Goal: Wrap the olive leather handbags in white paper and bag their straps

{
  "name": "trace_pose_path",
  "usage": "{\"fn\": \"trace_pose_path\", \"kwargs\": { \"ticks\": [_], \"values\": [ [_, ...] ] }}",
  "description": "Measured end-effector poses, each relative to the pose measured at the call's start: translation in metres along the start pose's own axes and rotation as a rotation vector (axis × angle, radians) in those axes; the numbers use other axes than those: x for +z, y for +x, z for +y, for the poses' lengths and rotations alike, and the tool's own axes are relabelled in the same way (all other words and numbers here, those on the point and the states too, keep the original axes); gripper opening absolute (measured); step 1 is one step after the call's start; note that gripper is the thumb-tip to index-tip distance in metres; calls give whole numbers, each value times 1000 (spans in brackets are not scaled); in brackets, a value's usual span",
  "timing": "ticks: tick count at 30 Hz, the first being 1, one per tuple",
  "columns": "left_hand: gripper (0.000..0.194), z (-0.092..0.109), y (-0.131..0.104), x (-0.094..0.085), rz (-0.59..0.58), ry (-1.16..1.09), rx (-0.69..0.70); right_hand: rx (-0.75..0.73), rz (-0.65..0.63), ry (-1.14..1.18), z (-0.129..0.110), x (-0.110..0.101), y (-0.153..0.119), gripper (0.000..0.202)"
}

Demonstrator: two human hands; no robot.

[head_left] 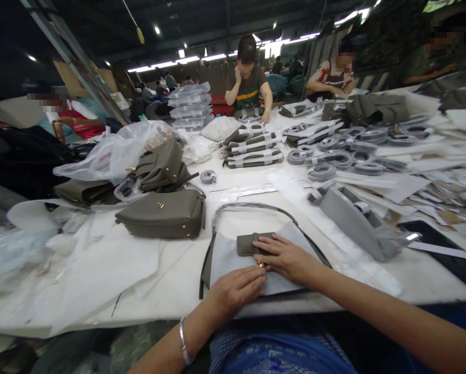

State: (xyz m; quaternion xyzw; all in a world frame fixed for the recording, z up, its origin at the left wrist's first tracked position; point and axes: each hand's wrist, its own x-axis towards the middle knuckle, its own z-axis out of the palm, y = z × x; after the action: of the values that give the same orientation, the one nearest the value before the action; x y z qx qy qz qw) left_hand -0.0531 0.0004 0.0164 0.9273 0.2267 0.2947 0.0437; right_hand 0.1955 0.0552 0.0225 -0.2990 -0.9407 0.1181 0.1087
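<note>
The right hand (289, 259) partly hides a fitting (260, 264) (gold-coloured).

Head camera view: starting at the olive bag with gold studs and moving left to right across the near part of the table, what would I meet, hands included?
Olive bag with gold studs → left hand → right hand → grey tape dispenser → dark flat object.

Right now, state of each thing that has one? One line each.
Left hand: open, palm down, fingers near gold metal clasp
Right hand: open, fingers on small olive leather piece
Pale grey sheet: spread
Gold-studded olive leather bag: lying down, studs visible
Round grey wrapped straps: coiled
Grey plastic tape dispenser: unheld
</note>
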Motion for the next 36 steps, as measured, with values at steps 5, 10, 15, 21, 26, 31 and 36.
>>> {"fn": "trace_pose_path", "kwargs": {
  "ticks": [5,10,15,21,26,31,36],
  "values": [
    [32,0,0,-2,19,-18,-2,0,-4,-3,-1,-1,0,41],
    [32,0,-2,0,45,-32,4,22,-7,-42,-4,0,-1,40],
    [31,1,-5,1,75,-52,17,21,3,-51,-5,2,-3,44],
    [35,1,-8,4,64,-62,-2,-9,-47,-55,-4,0,-4,58],
    [36,0,-8,6,89,-41,7,-21,-53,-43,-3,0,-4,66],
    [36,0,-6,5,63,-52,-3,-9,-28,-6,1,5,-4,67],
    [33,1,-2,0,-25,-73,24,-18,0,37,6,7,-6,68]
  ]
}}
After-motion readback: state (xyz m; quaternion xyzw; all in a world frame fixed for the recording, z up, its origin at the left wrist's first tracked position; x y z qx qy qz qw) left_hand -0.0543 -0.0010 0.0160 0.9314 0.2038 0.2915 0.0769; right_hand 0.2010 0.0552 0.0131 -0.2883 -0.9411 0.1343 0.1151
